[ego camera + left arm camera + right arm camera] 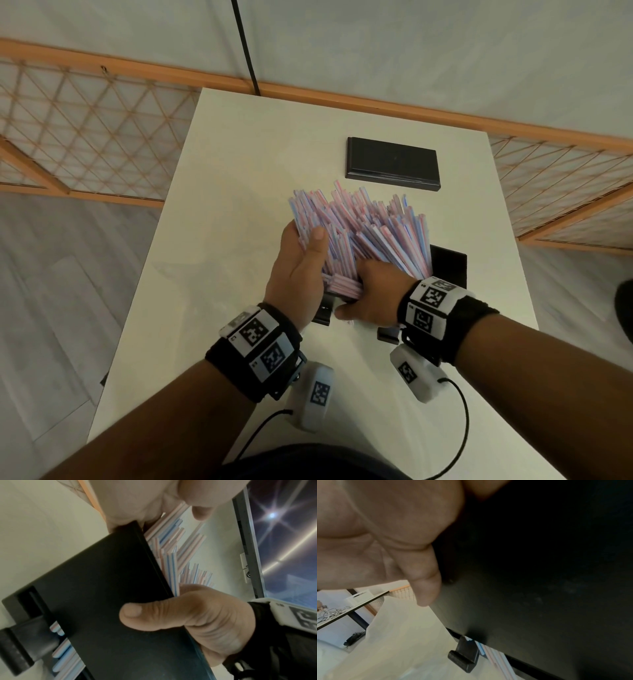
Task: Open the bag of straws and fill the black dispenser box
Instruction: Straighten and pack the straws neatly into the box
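- Left hand [301, 263], centre of the head view: fingers and thumb curl round the left flank of the straws [363, 233], grasping the bundle.
- Right hand [373, 291], just right of it: pressed against the near side of the bundle at the box [448, 263] rim. In the left wrist view its thumb [154, 615] lies across the box's front wall; the other fingers are hidden, so whether it clasps box or straws cannot be told.
- Straws: a thick striped sheaf standing tilted away in the box, most of its length above the rim, tips fanned and uneven. A few already lie flat at the dispensing slot [61, 649], lower left of the left wrist view.
- Box: on the table [219, 192], centre right, largely hidden by sheaf and hands.
- Lid [392, 162]: flat, upper centre, well apart.
- Judgement: loading is under way. Best practice: steady the box, tip the sheaf over until parallel with the box's length, and ease off gradually.
- Risk: letting go while upright may spill straws over the rim.
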The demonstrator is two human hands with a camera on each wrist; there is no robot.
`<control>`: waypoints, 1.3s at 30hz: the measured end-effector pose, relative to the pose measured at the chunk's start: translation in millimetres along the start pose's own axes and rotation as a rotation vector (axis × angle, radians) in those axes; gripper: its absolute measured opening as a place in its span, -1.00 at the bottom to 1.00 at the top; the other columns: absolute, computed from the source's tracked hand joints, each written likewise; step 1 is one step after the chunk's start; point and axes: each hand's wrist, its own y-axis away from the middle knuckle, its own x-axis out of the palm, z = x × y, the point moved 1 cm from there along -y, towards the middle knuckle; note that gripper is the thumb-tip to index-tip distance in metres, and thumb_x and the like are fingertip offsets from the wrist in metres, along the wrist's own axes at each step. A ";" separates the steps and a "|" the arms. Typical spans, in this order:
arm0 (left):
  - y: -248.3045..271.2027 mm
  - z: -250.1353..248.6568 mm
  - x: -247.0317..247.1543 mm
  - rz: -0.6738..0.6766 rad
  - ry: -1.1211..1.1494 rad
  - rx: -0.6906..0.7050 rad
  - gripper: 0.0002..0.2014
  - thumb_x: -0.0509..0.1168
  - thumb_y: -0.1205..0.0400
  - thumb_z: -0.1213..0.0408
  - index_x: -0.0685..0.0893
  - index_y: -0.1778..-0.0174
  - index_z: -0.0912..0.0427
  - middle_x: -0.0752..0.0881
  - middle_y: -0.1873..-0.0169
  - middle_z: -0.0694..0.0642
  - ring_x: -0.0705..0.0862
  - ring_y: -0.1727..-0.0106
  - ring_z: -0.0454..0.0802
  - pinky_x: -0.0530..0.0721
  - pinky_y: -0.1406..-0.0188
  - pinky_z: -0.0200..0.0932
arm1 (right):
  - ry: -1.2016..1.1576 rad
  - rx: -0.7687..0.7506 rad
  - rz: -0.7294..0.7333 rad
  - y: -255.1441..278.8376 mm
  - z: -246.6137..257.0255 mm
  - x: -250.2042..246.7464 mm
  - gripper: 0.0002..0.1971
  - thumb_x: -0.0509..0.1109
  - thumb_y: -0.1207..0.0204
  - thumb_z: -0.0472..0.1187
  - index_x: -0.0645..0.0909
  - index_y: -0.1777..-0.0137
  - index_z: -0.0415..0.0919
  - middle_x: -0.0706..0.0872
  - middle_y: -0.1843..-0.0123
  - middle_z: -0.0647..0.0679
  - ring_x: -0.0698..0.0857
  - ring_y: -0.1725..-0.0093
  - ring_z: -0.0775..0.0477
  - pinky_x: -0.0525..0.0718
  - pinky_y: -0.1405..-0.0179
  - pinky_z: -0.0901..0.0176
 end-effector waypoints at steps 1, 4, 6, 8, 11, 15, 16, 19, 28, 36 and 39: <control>-0.7 0.9 -0.5 0.010 -0.010 0.010 -0.44 0.23 -0.74 -0.08 0.51 -0.45 0.34 0.62 0.16 -0.02 0.70 0.11 -0.34 0.61 -0.01 -0.40 | -0.008 -0.008 0.004 0.4 0.1 -0.1 -0.64 0.63 -0.33 0.06 0.44 0.22 0.07 0.59 0.27 0.10 0.59 0.27 0.06 0.52 0.29 0.19; 0.5 -1.2 -1.0 0.078 -0.041 0.038 -0.26 0.36 -0.54 -0.22 0.50 -0.50 0.23 0.75 -0.16 0.02 0.77 -0.20 -0.14 0.71 -0.21 -0.23 | -0.032 -0.040 0.049 2.3 1.6 -2.0 -0.67 0.62 -0.38 -0.04 0.45 0.18 0.05 0.60 0.24 0.17 0.62 0.24 0.10 0.55 0.25 0.23; 1.7 0.2 -1.3 0.114 -0.070 0.040 -0.20 0.47 -0.45 -0.19 0.46 -0.52 0.20 0.75 -0.25 0.06 0.77 -0.28 -0.08 0.74 -0.29 -0.07 | -0.053 -0.050 0.083 2.9 2.2 -3.5 -0.66 0.61 -0.39 -0.07 0.46 0.05 0.09 0.60 0.16 0.23 0.65 0.12 0.09 0.63 0.09 0.21; 2.7 0.6 -1.4 0.113 -0.089 0.036 -0.16 0.54 -0.39 -0.14 0.43 -0.52 0.14 0.74 -0.30 0.02 0.76 -0.32 -0.08 0.75 -0.34 0.05 | -0.045 -0.038 0.093 1.8 1.7 -4.0 -0.64 0.62 -0.39 -0.06 0.49 -0.03 0.11 0.64 0.12 0.17 0.68 0.11 0.06 0.68 0.06 0.16; 2.3 1.6 -2.0 0.074 -0.113 0.030 -0.13 0.58 -0.31 -0.13 0.43 -0.49 0.09 0.74 -0.28 0.00 0.77 -0.28 -0.06 0.78 -0.29 0.16 | -0.058 -0.028 0.084 1.2 0.7 -4.6 -0.68 0.62 -0.37 -0.06 0.49 0.08 0.15 0.66 0.21 0.16 0.69 0.24 0.12 0.66 0.23 0.21; 1.9 1.1 -2.0 0.044 -0.125 0.025 -0.14 0.57 -0.31 -0.15 0.46 -0.48 0.11 0.76 -0.25 -0.03 0.79 -0.24 -0.12 0.78 -0.27 0.13 | -0.041 -0.103 -0.014 2.2 0.3 -4.8 -0.60 0.67 -0.27 0.01 0.50 0.04 0.19 0.62 0.22 0.28 0.66 0.20 0.15 0.58 0.17 0.24; 1.5 0.3 -2.1 0.027 -0.117 0.030 -0.15 0.58 -0.33 -0.14 0.47 -0.49 0.13 0.76 -0.25 -0.01 0.79 -0.25 -0.09 0.77 -0.29 0.16 | -0.053 -0.147 -0.059 3.3 1.2 -6.0 -0.58 0.68 -0.24 0.05 0.52 0.01 0.22 0.64 0.18 0.29 0.67 0.14 0.16 0.59 0.11 0.26; -1.2 1.7 -2.8 -0.005 -0.100 0.054 -0.24 0.56 -0.44 -0.09 0.51 -0.48 0.21 0.77 -0.28 0.08 0.78 -0.29 0.01 0.75 -0.32 0.21 | -0.126 -0.247 -0.177 7.9 1.4 -10.6 -0.49 0.69 -0.16 0.19 0.59 -0.08 0.22 0.74 0.00 0.26 0.71 -0.02 0.20 0.66 -0.07 0.26; -3.7 16.0 -9.3 -0.050 -0.280 -0.060 -0.25 0.45 -0.38 -0.25 0.54 -0.44 0.04 0.80 -0.12 -0.07 0.78 -0.19 -0.07 0.76 -0.26 0.16 | 0.071 -0.166 -0.314 24.8 -15.1 -3.1 -0.39 0.34 -0.43 0.41 0.52 -0.19 -0.11 0.64 -0.02 -0.02 0.64 -0.03 -0.10 0.62 0.01 0.09; -6.2 9.5 0.3 -0.034 -0.023 -0.145 -0.64 0.22 -0.83 0.09 0.35 0.21 0.20 0.48 0.56 -0.19 0.51 0.45 -0.39 0.48 0.20 -0.27 | 0.185 -0.208 -0.343 47.0 -21.2 11.8 -0.40 0.10 -0.46 0.41 0.63 0.05 -0.12 0.65 0.17 -0.02 0.67 0.10 -0.16 0.66 0.14 0.01; -3.4 7.1 2.1 -0.034 -0.024 -0.128 -0.66 0.22 -0.81 0.00 0.51 0.11 0.21 0.61 0.52 -0.31 0.56 0.40 -0.43 0.49 0.14 -0.22 | 0.238 -0.113 -0.257 43.0 -23.7 19.0 -0.36 0.01 -0.40 0.50 0.56 0.01 -0.05 0.58 0.15 0.06 0.67 0.04 -0.16 0.70 0.09 -0.04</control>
